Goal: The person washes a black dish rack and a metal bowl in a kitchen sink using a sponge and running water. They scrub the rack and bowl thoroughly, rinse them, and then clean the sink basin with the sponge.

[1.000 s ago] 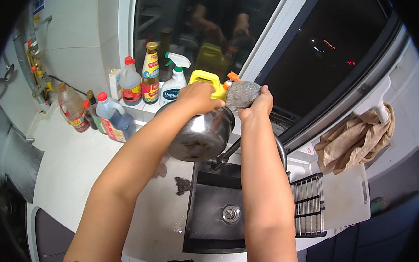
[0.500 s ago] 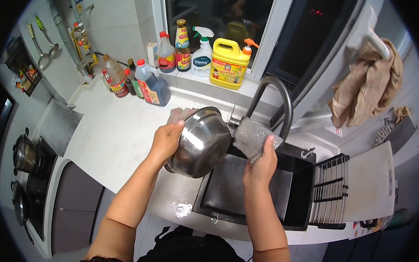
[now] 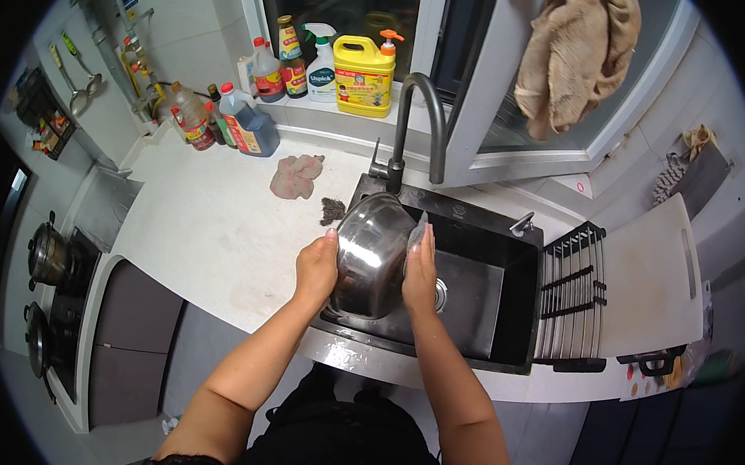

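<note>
A shiny stainless steel bowl (image 3: 373, 254) is tipped on its side over the left part of the dark sink (image 3: 521, 318). My left hand (image 3: 316, 267) grips it by the rim, thumb on the outer wall and the other fingers hidden behind. Against the bowl's base my right hand (image 3: 421, 274) presses a grey dishcloth (image 3: 418, 233), mostly covered by the fingers. On the counter left of the bowl lie a dark scouring pad (image 3: 333, 212) and a pinkish rag (image 3: 296, 177).
A tall dark faucet (image 3: 402, 123) rises behind the bowl. Bottles, including a yellow pump jug (image 3: 363, 77), line the windowsill. A dish rack (image 3: 571, 300) and a white cutting board (image 3: 651, 284) are right of the sink. A brown towel (image 3: 577, 62) hangs above.
The dishcloth was held apart from the bowl and now lies against its base. The right hand came left to the bowl, and the view shifted, uncovering the pad and more of the rag.
</note>
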A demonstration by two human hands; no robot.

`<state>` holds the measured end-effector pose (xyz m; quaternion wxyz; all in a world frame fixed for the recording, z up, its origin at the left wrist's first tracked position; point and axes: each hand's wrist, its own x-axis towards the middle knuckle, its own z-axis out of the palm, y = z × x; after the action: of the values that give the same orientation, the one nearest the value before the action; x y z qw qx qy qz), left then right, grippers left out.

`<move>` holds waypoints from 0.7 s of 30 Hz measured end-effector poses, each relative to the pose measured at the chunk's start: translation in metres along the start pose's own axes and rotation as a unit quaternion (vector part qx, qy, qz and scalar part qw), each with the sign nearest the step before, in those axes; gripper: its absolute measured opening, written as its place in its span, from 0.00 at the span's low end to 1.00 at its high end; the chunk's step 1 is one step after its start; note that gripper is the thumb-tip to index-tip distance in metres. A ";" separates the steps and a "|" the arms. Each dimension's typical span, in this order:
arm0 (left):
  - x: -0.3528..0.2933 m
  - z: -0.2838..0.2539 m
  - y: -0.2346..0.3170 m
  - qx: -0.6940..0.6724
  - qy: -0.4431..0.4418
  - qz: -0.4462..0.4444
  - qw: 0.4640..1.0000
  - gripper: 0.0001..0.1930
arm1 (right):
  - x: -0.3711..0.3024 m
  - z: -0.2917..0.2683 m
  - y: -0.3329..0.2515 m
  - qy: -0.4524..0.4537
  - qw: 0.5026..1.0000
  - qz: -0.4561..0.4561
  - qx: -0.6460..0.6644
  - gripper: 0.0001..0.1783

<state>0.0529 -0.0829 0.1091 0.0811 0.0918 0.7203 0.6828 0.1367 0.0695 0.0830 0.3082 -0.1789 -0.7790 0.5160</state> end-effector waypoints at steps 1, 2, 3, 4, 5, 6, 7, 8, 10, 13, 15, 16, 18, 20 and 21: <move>-0.004 0.006 0.011 -0.032 0.001 -0.037 0.999 0.27 | -0.005 -0.003 -0.004 -0.001 0.999 -0.021 -0.027 0.28; -0.009 0.009 0.016 -0.063 0.001 -0.077 0.995 0.28 | -0.015 -0.001 -0.008 -0.002 0.998 -0.039 -0.056 0.28; -0.010 0.012 0.013 -0.017 -0.008 -0.065 0.998 0.29 | -0.028 0.003 -0.008 -0.014 0.989 -0.105 -0.105 0.29; -0.010 0.009 0.006 0.029 -0.012 -0.053 0.998 0.31 | -0.041 0.007 -0.023 -0.048 0.966 -0.157 -0.200 0.30; -0.011 0.010 0.003 0.072 -0.019 -0.039 0.996 0.32 | -0.043 0.005 -0.039 -0.064 0.960 -0.158 -0.224 0.29; -0.015 0.012 0.002 0.098 -0.019 -0.005 0.995 0.33 | -0.042 0.003 -0.049 -0.079 0.953 -0.160 -0.247 0.28; -0.022 0.017 0.003 0.123 -0.021 0.031 0.992 0.33 | -0.030 0.000 -0.044 -0.039 0.956 -0.131 -0.259 0.27; -0.029 0.022 0.001 0.146 -0.025 0.067 0.987 0.34 | -0.010 -0.004 -0.029 0.003 0.957 -0.101 -0.272 0.26; -0.032 0.029 -0.007 0.123 -0.062 0.100 0.985 0.34 | 0.021 -0.028 0.015 0.006 0.988 -0.005 -0.157 0.25; -0.024 0.030 -0.013 0.097 -0.084 0.082 0.988 0.35 | 0.006 -0.017 0.008 -0.015 0.977 -0.051 -0.208 0.26; -0.017 0.028 -0.026 0.084 -0.046 0.069 0.993 0.34 | -0.036 0.014 -0.037 -0.085 0.943 -0.118 -0.298 0.28; -0.015 0.031 -0.026 0.074 -0.036 0.064 0.994 0.34 | -0.046 0.019 -0.044 -0.063 0.947 -0.109 -0.295 0.29; -0.014 0.022 -0.022 0.086 -0.075 0.081 0.990 0.34 | -0.023 0.020 -0.030 0.005 0.944 -0.107 -0.312 0.26; -0.025 0.022 -0.012 0.093 -0.124 0.112 0.982 0.34 | 0.027 -0.010 0.015 0.024 0.976 -0.035 -0.216 0.23; -0.026 0.023 -0.012 0.087 -0.117 0.119 0.982 0.34 | 0.041 -0.018 0.016 0.003 0.993 0.099 -0.056 0.21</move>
<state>0.0832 -0.0674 0.0958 0.0745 0.2628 0.7465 0.6068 0.1177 0.1132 0.0856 0.2473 -0.2741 -0.7842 0.4988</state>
